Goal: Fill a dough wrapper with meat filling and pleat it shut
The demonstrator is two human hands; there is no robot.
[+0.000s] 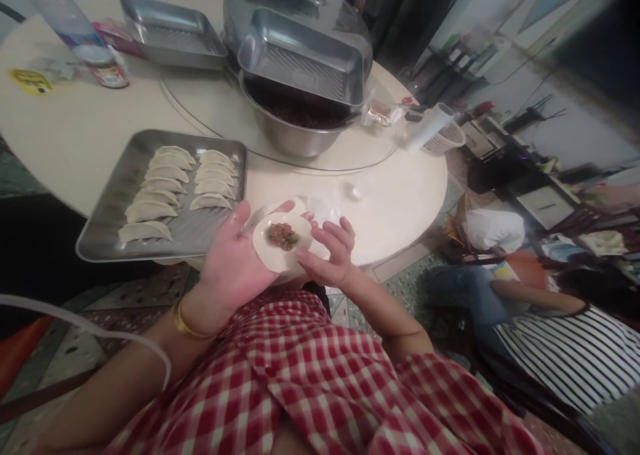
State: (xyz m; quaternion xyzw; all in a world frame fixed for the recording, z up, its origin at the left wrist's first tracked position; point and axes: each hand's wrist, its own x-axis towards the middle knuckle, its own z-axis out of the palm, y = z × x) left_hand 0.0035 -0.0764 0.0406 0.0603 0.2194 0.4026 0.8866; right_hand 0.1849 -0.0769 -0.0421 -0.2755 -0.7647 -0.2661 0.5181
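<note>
A round dumpling wrapper (265, 247) lies on the upturned palm and fingers of my left hand (227, 265), which holds it flat. In its middle sits a small mound of meat filling (283, 236) with green bits. My right hand (333, 252) is at the wrapper's right edge, thumb and forefinger on the rim, other fingers curled and apart. Just left of my hands, a metal tray (107, 212) carries two rows of folded dumplings (165, 185). Behind my fingertips, another pale round piece (297, 205) is partly hidden.
Ahead stands a metal bowl (300, 138) of dark filling, under a tilted metal tray (305, 65). Another tray (175, 35), a bottle (70, 18) and a jar (107, 68) are at the back left. A person in a striped top (570, 348) sits to the right.
</note>
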